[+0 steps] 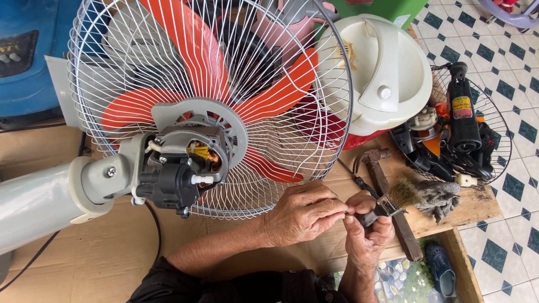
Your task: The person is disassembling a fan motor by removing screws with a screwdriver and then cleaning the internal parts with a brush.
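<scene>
Small dark clip-like tool [380,210] w/ metal jaws, held just above the cardboard-covered tabletop [112,252], tilted, jaw end pointing right. Right hand [368,233] wraps its body; left hand [303,213] pinches its left end btwn thumb & fingers.

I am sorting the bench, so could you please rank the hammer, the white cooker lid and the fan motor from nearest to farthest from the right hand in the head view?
From the right hand:
1. Hammer, right beside it, handle passing behind the hand.
2. Fan motor, far left.
3. White cooker lid, up top.
The last two are too close to call.
</scene>
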